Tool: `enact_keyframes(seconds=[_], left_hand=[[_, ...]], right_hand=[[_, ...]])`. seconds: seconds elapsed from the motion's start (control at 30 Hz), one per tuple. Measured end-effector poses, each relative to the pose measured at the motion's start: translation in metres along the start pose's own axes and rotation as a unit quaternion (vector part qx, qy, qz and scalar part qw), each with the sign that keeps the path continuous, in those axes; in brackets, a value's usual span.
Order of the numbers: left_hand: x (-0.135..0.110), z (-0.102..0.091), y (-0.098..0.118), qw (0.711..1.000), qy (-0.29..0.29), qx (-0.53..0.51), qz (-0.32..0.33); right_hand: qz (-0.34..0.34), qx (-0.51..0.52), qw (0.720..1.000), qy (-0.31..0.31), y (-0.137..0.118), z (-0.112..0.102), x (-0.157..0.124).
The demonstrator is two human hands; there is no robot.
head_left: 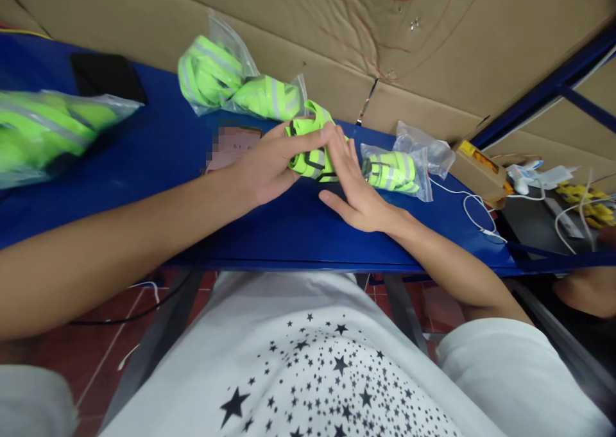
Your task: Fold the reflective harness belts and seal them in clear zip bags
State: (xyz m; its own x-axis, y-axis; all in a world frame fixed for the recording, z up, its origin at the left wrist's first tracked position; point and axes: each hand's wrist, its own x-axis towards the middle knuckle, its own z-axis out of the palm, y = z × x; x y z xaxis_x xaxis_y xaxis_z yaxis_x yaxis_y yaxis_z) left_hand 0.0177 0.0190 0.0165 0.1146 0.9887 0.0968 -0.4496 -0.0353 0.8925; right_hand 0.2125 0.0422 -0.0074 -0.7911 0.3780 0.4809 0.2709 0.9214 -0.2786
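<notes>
A folded bundle of neon-yellow reflective straps [312, 159] with black edging is between my hands, over the blue table [298, 231]. My left hand [271, 163] grips its left side, the thumb lying across the front and the other fingers mostly hidden behind. Flat against the bundle's right side rests my right hand [359, 196], fingers stretched and thumb apart. Just right of it lies a clear bag of similar straps [392, 171]. Behind my left hand are two more bagged bundles, a rounder one [212, 74] and a flatter one [269, 97].
A large bag of neon material [52, 132] and a black flat object [108, 77] lie at left. Partly covered by my left wrist is a phone-like object [233, 145]. At right are a crumpled clear bag [423, 151], a cardboard box [481, 174] and a white cable [474, 215]. A cardboard wall [317, 33] stands behind.
</notes>
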Motion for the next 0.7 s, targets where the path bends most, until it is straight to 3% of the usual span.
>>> enact_keyframes(seconds=[0.1, 0.2, 0.3, 0.4, 0.5, 0.57, 0.7], left_hand=[[0.005, -0.004, -0.007, 0.999, 0.042, 0.022, -0.013], [0.007, -0.006, -0.013, 0.997, 0.074, 0.023, -0.025], [0.004, -0.004, -0.015, 0.998, 0.052, 0.047, -0.008], [-0.001, 0.001, -0.014, 0.997, 0.004, 0.081, 0.021], [-0.004, 0.004, -0.011, 0.994, -0.010, 0.099, 0.043], [-0.005, 0.004, -0.011, 0.994, 0.002, 0.101, 0.041], [-0.003, 0.005, -0.011, 0.994, 0.035, 0.096, 0.022]], right_hand=[[0.037, 0.108, 0.993, 0.000, 0.006, -0.003, 0.001], [0.068, 0.152, 0.984, 0.056, 0.012, -0.005, 0.004], [0.105, 0.174, 0.974, 0.100, 0.018, -0.011, 0.006], [0.157, 0.094, 0.972, 0.145, 0.032, -0.033, 0.005], [0.232, -0.096, 0.954, 0.162, 0.059, -0.076, -0.003], [0.320, -0.214, 0.912, 0.144, 0.083, -0.108, -0.015], [0.556, -0.338, 0.754, 0.087, 0.132, -0.147, -0.053]])
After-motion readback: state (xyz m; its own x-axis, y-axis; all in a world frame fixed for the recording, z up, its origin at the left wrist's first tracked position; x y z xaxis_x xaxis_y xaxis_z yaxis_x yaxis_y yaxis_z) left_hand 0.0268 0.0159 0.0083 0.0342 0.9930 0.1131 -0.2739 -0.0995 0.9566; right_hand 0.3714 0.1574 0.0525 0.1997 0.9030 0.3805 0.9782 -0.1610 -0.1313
